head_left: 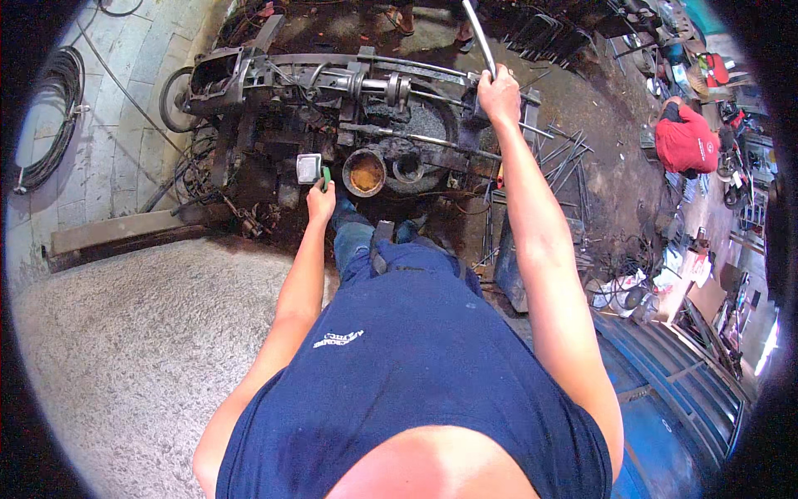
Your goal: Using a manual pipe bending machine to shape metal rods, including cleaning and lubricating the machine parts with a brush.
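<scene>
A long machine (332, 79) with dark, greasy metal parts and horizontal shafts stretches in front of me. At its near side, my left hand (320, 202) is closed around a small green handle (325, 177). Right against that handle is a pale grey square box (308, 168); whether the two are joined I cannot tell. Over the right end of the machine, my right hand (499, 96) grips a bright metal rod (477, 35), which tilts up and away to the left. A round can (364, 173) with a rusty-orange inside stands near my left hand.
Loose rods (573, 158) lie on the dark floor to the right. A person in a red shirt (686, 140) is among cluttered parts farther right. A blue metal panel (665, 399) lies at lower right. A coiled black cable (62, 116) hangs at the left wall.
</scene>
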A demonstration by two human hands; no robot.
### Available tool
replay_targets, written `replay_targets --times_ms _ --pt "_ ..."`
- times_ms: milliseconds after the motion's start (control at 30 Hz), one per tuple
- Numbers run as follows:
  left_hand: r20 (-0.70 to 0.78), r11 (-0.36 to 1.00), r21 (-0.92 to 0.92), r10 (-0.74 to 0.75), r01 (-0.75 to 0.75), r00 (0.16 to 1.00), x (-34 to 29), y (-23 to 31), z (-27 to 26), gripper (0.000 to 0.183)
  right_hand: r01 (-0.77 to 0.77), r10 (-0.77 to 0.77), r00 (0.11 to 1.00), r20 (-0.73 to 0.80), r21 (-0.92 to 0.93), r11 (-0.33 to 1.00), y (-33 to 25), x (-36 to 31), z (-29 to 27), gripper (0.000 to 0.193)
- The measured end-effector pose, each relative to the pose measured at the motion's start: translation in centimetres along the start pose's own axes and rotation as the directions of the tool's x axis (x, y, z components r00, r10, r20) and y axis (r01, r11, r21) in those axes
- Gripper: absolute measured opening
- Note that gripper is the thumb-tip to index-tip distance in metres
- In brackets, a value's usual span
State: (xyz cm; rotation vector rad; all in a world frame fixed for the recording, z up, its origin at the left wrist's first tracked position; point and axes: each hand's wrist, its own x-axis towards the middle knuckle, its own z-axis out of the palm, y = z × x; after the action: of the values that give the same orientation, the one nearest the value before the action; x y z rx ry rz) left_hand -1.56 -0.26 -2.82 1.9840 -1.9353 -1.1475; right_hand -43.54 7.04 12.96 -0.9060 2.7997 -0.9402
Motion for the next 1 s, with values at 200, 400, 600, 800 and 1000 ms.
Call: replay_targets --times_ms 200,400,600,800,1000 --pt "0.010 1.000 -0.026 -0.016 0.016 1.000 0.39 -0.46 0.29 0.050 -0.042 0.042 0.999 0.020 -0.008 0.999 0.10 0.30 0.31 0.035" --pt "0.007 0.999 -0.002 -0.042 0.042 0.999 0.06 0.05 0.04 0.050 -0.052 0.052 0.999 0.018 -0.002 0.999 -0.17 0.15 0.38 0.034" --pt "0.022 1.000 -0.023 -0.020 0.021 1.000 0.23 -0.11 0.06 0.050 -0.059 0.059 0.998 0.015 -0.001 0.998 -0.08 0.12 0.28 0.034" --pt "0.006 1.000 -0.013 -0.003 0.003 1.000 0.22 -0.42 0.21 0.050 -0.058 0.058 0.998 0.032 -0.020 0.998 -0.21 0.13 0.05 0.035" --pt "0.009 1.000 -0.017 -0.005 0.005 1.000 0.12 -0.07 0.05 0.050 -0.053 0.053 0.998 0.017 0.002 0.999 -0.50 0.08 0.23 0.037"
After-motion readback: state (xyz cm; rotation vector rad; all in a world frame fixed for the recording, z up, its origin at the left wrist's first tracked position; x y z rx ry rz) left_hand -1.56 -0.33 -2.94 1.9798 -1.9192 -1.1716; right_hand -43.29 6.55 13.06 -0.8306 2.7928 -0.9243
